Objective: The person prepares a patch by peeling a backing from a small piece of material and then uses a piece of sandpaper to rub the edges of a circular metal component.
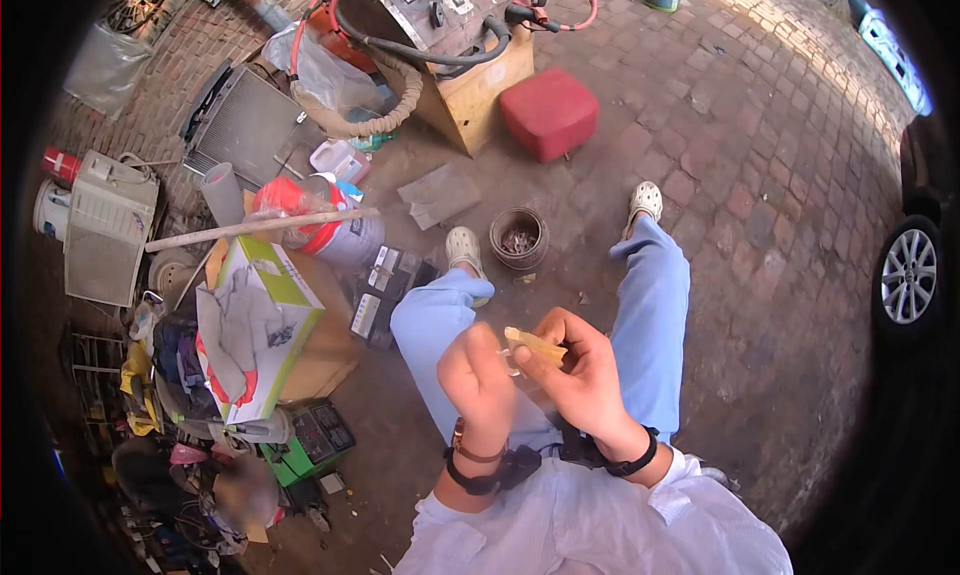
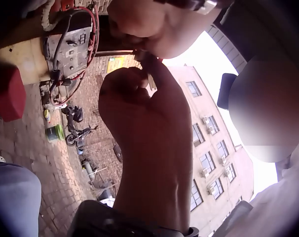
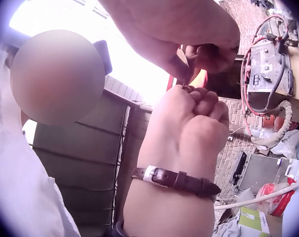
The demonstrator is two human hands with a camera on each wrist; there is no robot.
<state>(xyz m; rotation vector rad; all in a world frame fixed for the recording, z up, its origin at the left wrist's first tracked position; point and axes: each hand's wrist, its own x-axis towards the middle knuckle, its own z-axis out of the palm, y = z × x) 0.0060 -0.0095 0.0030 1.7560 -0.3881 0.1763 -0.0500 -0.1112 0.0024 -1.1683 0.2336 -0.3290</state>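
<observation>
In the head view my right hand (image 1: pixel 583 380) pinches a short, flat yellowish piece (image 1: pixel 535 346) between thumb and curled fingers. Close on its left, my left hand (image 1: pixel 478 373) has curled fingers; a small, blurred pale bit (image 1: pixel 514 361) shows at its fingertips. Both hands are held in front of my body above my lap, fingertips almost together. In the right wrist view the hand with the brown strap (image 3: pixel 181 128) has its fingers curled under the other hand. The left wrist view shows both hands in shadow, their fingertips largely hidden.
A round pot (image 1: pixel 519 239) with dark scraps stands between my feet. Beyond it are a red stool (image 1: pixel 550 113) and a metal machine (image 1: pixel 440 15) with cables. To the left lie a car battery (image 1: pixel 388 295), a cloth-topped box (image 1: pixel 265 335) and a long stick (image 1: pixel 260 228). A car wheel (image 1: pixel 908 275) stands right.
</observation>
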